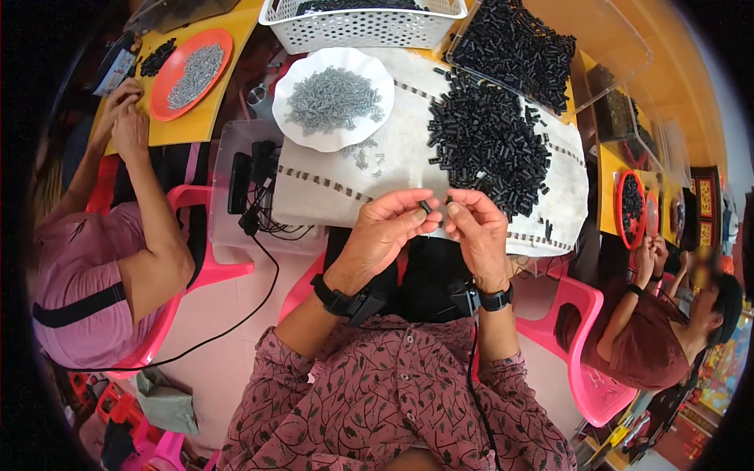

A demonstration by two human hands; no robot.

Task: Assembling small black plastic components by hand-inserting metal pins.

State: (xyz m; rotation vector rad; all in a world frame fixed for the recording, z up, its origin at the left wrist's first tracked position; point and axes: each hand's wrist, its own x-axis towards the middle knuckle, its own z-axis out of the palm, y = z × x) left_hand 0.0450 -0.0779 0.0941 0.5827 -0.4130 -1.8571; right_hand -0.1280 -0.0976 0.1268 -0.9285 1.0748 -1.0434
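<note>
My left hand pinches a small black cylindrical piece between thumb and fingertips. Close beside it, my right hand is closed on another small dark piece, mostly hidden by the fingers. Both hands are over the near edge of the table, which has a pale striped cloth on it. Just beyond them lies a large heap of short black cylinders. To the left of the heap, a white scalloped plate holds many small silvery pieces, with several more spilled beside it.
A white perforated basket and a clear bin of black cylinders stand at the back. On the left, a clear box holds cables. Co-workers sit on both sides, one near an orange plate. Pink chairs flank me.
</note>
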